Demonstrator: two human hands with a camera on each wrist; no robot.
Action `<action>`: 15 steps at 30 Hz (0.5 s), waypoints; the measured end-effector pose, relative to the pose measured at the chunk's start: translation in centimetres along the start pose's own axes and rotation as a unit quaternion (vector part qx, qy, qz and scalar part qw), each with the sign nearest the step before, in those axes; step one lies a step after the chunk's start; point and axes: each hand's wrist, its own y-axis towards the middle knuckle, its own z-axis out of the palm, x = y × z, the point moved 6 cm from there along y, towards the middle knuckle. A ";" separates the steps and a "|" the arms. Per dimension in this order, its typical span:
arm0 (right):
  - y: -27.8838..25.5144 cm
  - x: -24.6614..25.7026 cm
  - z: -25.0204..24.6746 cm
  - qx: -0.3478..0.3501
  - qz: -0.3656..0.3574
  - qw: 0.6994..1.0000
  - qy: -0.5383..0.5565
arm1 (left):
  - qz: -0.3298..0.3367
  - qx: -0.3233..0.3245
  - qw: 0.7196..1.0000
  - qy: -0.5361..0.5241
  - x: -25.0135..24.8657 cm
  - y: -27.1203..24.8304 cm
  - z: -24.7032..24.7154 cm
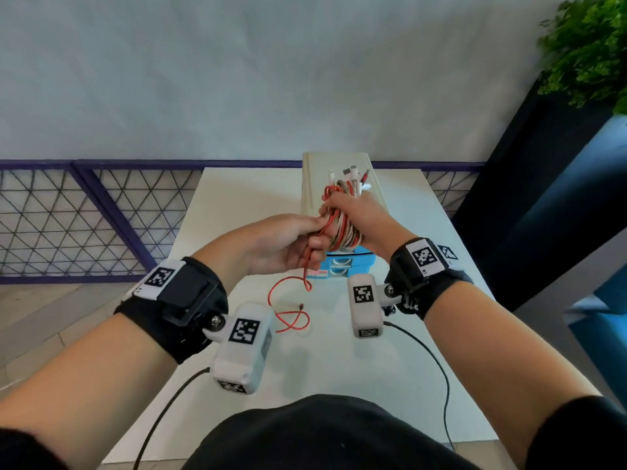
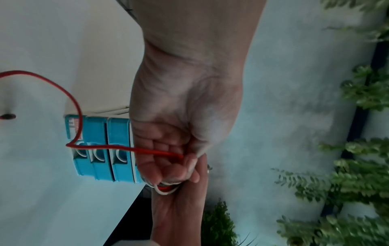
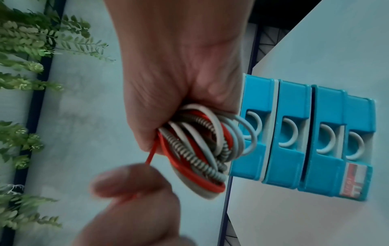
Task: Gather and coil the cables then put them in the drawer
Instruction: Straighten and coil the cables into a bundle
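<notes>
The right hand (image 1: 353,215) clenches the light, springy cable bundle (image 3: 202,149) above the desk (image 1: 407,334); the left hand's (image 1: 285,245) grip pinches the limp red cable (image 1: 288,300), probably best taken near the bundle.

grey wall (image 1: 237,69), white table (image 1: 390,351), green plant (image 1: 590,45)

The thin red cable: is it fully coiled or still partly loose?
Partly loose. The thin red cable trails from the left hand onto the white table; the right hand grips the coiled bundle.
</notes>
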 end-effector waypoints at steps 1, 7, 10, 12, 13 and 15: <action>0.2 0.3 -0.2 -0.016 -0.011 1.000 0.024 | -0.014 0.019 1.000 -0.011 0.3 -0.3 0.0; 0.8 2.6 -1.9 -0.012 -0.011 0.987 0.158 | -0.112 0.108 0.930 0.332 4.1 -1.8 -1.4; 0.4 3.0 -1.8 0.034 0.024 0.989 0.143 | -0.057 -0.003 0.924 0.377 3.2 -0.9 -3.1; 0.1 3.1 -1.6 0.057 0.035 0.992 0.106 | -0.005 -0.104 0.902 0.418 1.9 -0.4 -4.5; -0.1 3.1 -1.5 0.068 0.040 0.993 0.087 | 0.019 -0.147 0.894 0.423 1.2 -0.3 -5.0; -0.4 3.0 -1.2 0.090 0.045 0.993 0.062 | 0.070 -0.208 0.885 0.411 0.0 -0.2 -5.5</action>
